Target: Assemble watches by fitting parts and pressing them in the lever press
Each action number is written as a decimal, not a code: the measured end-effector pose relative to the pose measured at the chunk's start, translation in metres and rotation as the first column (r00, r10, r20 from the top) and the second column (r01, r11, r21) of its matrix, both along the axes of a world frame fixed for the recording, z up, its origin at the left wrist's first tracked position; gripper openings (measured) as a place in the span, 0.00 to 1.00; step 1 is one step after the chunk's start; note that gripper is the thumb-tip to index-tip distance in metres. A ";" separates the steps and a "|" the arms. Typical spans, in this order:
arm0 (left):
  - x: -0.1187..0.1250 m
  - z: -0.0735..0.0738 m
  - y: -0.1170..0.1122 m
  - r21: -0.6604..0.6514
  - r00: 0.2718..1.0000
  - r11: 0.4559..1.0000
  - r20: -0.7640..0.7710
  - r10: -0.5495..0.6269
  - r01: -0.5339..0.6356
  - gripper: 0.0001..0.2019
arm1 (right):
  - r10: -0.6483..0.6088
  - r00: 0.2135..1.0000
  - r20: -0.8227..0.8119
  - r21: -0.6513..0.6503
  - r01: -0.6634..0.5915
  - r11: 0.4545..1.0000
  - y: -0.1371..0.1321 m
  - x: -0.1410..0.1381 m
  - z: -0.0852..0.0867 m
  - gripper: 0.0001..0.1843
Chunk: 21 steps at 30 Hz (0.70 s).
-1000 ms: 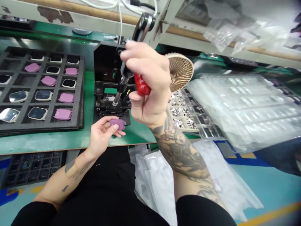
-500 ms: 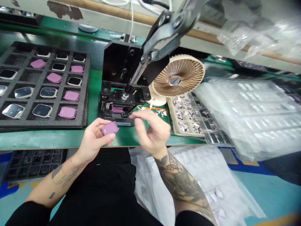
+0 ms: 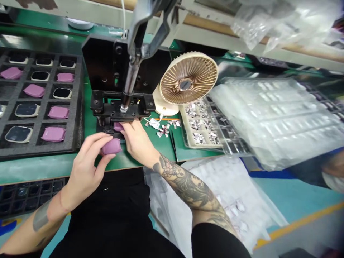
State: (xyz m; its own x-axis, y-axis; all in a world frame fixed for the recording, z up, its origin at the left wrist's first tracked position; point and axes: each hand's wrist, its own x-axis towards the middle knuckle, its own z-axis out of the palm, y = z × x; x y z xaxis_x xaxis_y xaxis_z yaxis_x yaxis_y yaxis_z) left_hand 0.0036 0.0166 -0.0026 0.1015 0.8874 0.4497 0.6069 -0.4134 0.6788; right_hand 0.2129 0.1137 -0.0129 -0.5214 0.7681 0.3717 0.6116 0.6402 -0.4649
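Observation:
My left hand (image 3: pixel 87 163) pinches a purple watch case (image 3: pixel 111 146) between thumb and fingers, just in front of the press. My right hand (image 3: pixel 139 141) reaches in under the black lever press (image 3: pixel 110 68), its fingers closed at a second purple watch case (image 3: pixel 118 126) in the press's nest. Some of those fingertips are hidden by the press. The lever handle (image 3: pixel 131 79) stands up above the press plate.
On the left, a dark foam tray (image 3: pixel 79 100) holds purple cases and watches with dark screens. A fan (image 3: pixel 189 77), a box of small parts (image 3: pixel 201 145), tweezers (image 3: pixel 173 147) and stacked clear plastic trays (image 3: pixel 276 122) are on the right. A plastic bag (image 3: pixel 204 179) hangs below the table edge.
My right hand has moved from in front of the press into its nest, at the case there. My left hand keeps its purple case. The view has shifted to the right.

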 end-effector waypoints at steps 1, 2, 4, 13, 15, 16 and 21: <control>0.001 0.001 0.003 0.025 0.998 0.999 -0.061 0.026 -0.024 0.19 | -0.006 0.998 -0.058 0.014 0.006 1.000 -0.008 0.007 -0.001 0.25; 0.002 0.003 0.007 0.042 0.990 0.998 -0.134 0.050 -0.045 0.19 | -0.005 0.994 -0.113 0.029 0.009 1.000 -0.016 0.014 -0.001 0.25; 0.009 0.007 0.019 0.042 0.947 0.995 -0.305 0.097 -0.089 0.19 | -0.005 0.980 -0.201 0.057 0.017 0.998 -0.030 0.031 0.001 0.28; 0.041 0.021 0.069 -0.083 0.686 0.971 -0.721 0.096 -0.223 0.19 | -0.032 0.971 -0.239 0.056 0.047 0.997 -0.046 0.067 0.002 0.31; 0.039 0.017 0.069 -0.088 0.678 0.975 -0.731 0.074 -0.202 0.20 | -0.026 0.971 -0.236 0.077 0.045 0.996 -0.045 0.069 0.002 0.32; 0.038 0.016 0.067 -0.091 0.681 0.978 -0.730 0.063 -0.189 0.21 | -0.021 0.972 -0.235 0.090 0.044 0.995 -0.044 0.070 0.003 0.32; 0.030 0.018 0.041 -0.057 0.927 0.998 -0.376 0.002 -0.026 0.20 | 0.053 0.976 -0.209 0.225 -0.004 0.974 -0.043 0.062 0.008 0.37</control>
State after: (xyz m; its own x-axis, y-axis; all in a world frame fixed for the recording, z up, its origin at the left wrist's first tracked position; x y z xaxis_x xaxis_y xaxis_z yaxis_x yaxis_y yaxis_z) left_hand 0.0336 0.0578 0.0158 0.2401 0.9140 0.3269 0.8277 -0.3687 0.4230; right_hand 0.2745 0.0710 -0.0046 -0.4323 0.6397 0.6355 0.4943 0.7576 -0.4263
